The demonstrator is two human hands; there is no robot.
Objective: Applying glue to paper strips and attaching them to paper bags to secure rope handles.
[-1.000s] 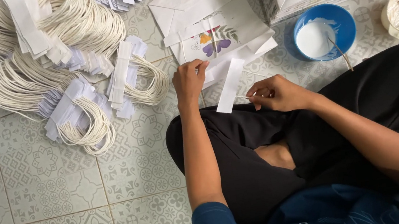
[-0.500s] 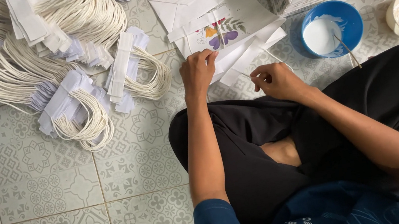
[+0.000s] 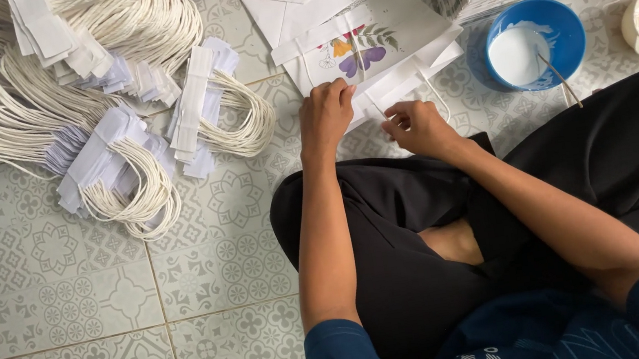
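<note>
Paper bag point(image 3: 367, 41): light, thin, creasable; left hand point(image 3: 325, 117) fingers pressed flat on edge, right hand point(image 3: 415, 126) pinching cord handle point(image 3: 433, 89).

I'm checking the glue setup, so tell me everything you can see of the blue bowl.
The blue bowl is round with a bright blue rim and wall, plastic by its look, standing upright on the patterned tile floor. It holds a white liquid or paste. A thin stick leans in it, its end jutting over the rim toward the person. The bowl sits beside the flat paper bag; neither hand touches it.
</note>
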